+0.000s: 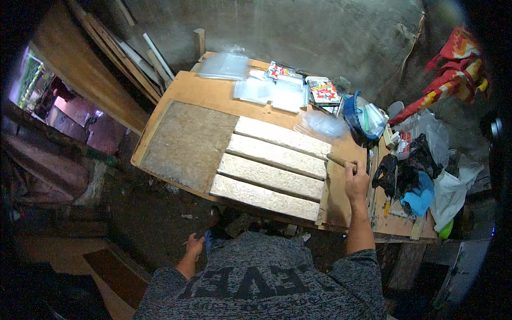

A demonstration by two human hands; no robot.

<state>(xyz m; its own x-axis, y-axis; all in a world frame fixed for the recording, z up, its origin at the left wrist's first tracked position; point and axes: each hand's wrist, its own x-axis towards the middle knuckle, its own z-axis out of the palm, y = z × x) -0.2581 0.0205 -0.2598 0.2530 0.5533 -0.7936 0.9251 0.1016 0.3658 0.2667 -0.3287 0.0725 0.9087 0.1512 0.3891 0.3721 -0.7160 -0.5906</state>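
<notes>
Several long cream-white blocks [274, 173] with a rough, grainy surface, resembling tempeh, lie side by side on the wooden table [205, 88]. Narrow dark gaps run between them. My right hand [357, 184] is closed around a short brown stick-like tool [339, 160], whose tip points toward the right end of the farther blocks. Whether it has a blade I cannot make out. Down beside my body, off the table's near edge, my left hand [194, 247] hangs with its fingers partly apart and nothing visible in it. A worn brown board [186, 141] lies left of the blocks.
Clear plastic sheets [253, 89] and small printed boxes [324, 92] lie along the back of the table. A blue basket [353, 117] stands at the back right. Black plastic bags [413, 165] and a blue bag [420, 193] crowd the right. Planks [120, 50] lean at the left.
</notes>
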